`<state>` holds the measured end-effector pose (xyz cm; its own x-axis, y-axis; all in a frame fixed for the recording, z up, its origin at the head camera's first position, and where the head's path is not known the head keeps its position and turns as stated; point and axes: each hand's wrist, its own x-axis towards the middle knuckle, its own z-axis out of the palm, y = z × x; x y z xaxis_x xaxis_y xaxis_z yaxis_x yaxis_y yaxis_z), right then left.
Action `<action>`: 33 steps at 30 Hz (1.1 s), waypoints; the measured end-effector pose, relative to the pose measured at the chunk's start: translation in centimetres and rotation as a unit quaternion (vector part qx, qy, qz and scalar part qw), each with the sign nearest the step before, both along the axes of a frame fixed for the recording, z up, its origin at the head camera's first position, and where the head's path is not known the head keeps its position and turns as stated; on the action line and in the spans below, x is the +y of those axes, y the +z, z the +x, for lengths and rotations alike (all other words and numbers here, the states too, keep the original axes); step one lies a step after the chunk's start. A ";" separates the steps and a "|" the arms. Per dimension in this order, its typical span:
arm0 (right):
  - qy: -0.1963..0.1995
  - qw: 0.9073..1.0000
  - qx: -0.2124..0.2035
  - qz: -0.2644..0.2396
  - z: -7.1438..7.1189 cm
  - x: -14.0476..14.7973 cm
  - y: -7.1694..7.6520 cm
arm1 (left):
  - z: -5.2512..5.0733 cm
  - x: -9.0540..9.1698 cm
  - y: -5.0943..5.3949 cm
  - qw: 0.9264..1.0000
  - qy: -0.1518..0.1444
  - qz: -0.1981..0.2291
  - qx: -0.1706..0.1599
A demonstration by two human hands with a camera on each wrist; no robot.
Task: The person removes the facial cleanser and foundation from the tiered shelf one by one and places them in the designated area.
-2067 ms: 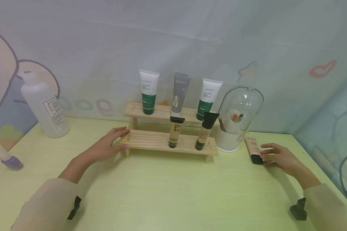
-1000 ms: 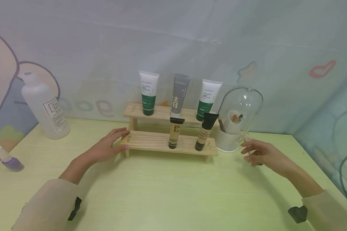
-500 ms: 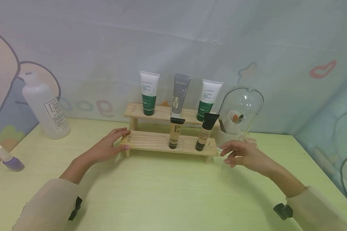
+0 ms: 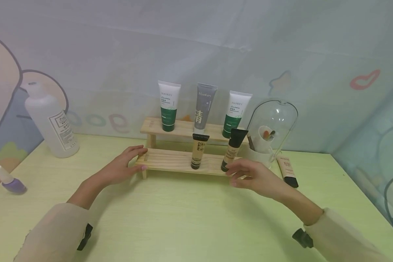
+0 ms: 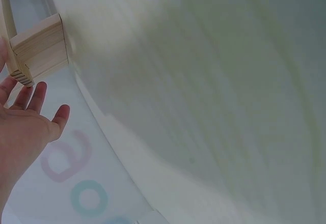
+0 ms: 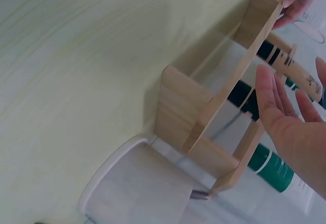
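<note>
A two-tier wooden display stand [image 4: 170,158] stands at mid-table. At its left end my left hand [image 4: 118,168] holds the lower board, index finger at the back corner and thumb at the front. My right hand [image 4: 253,177] is by the stand's right end, fingers loosely bent, close to a beige foundation tube [image 4: 230,154] with black ends; whether they touch is unclear. The right wrist view shows that right hand [image 6: 293,117] with its fingers apart. A smaller beige tube [image 4: 197,152] stands mid-board. On the upper board are two white-and-green tubes [image 4: 168,105] and a grey tube [image 4: 204,107].
Right of the stand, a clear dome [image 4: 283,118] covers a white holder [image 4: 260,156] with brushes. A BB cream tube [image 4: 286,169] lies beside it. On the left are a large white bottle [image 4: 52,123] and a purple nail polish bottle [image 4: 14,185]. A printed cloth backs the table.
My right hand has left the BB cream tube, which still lies on the table, and moved left to the stand's right end. The left hand has stayed in place.
</note>
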<state>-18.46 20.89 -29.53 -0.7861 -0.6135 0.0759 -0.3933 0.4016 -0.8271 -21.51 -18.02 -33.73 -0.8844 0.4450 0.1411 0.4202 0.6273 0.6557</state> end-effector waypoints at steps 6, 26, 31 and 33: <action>-0.030 0.999 0.008 -0.012 0.3 -2.2 0.6 | 0.0 0.0 -0.1 1.000 0.001 0.000 0.000; -0.096 0.995 0.008 -0.029 -0.8 -6.3 -0.3 | 0.2 0.1 0.2 1.000 -0.002 0.002 -0.003; -0.118 0.992 0.018 -0.036 -1.1 -7.0 -0.5 | 0.3 0.1 0.2 1.000 -0.004 0.002 -0.004; -0.119 0.992 0.018 -0.043 -1.2 -7.2 -0.6 | 0.3 0.1 0.3 1.000 -0.004 0.004 -0.007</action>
